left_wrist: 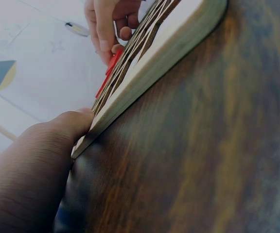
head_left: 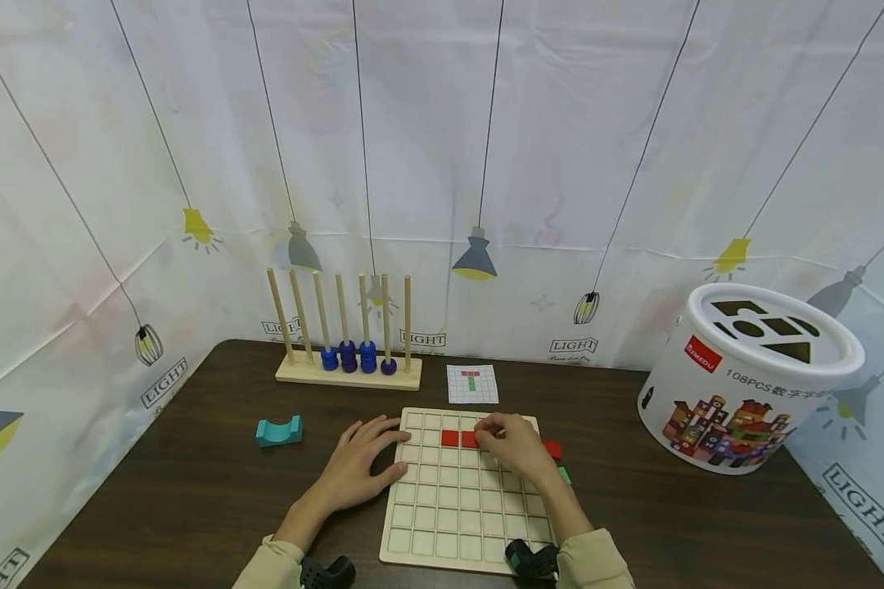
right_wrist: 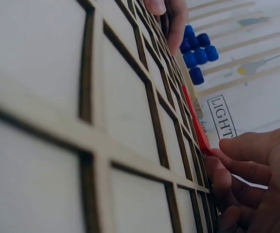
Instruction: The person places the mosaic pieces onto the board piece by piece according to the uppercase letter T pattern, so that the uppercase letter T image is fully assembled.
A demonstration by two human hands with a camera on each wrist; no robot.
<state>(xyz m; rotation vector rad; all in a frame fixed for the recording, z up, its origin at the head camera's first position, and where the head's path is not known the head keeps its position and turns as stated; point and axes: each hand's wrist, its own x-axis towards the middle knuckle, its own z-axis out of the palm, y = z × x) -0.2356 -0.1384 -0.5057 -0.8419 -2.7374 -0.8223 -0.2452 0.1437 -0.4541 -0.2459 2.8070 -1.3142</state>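
Note:
A wooden grid board (head_left: 448, 497) lies on the dark table. Two red square tiles, one (head_left: 449, 438) left of the other (head_left: 470, 439), sit side by side in its second row. My left hand (head_left: 359, 466) rests at the board's left edge, fingers spread, fingertips on the rim; the left wrist view shows its thumb (left_wrist: 77, 119) against the edge. With curled fingers, my right hand (head_left: 514, 446) touches the right end of the red tiles; in the right wrist view its fingertips (right_wrist: 215, 154) meet the red. Whether it pinches a tile is hidden.
Right of the board lie a red piece (head_left: 552, 450) and a green piece (head_left: 564, 474). A patterned card (head_left: 473, 384) lies behind it, beside a peg rack (head_left: 348, 375) with blue and purple beads. A teal arch block (head_left: 279, 432) is at left, a large white bucket (head_left: 744, 384) at right.

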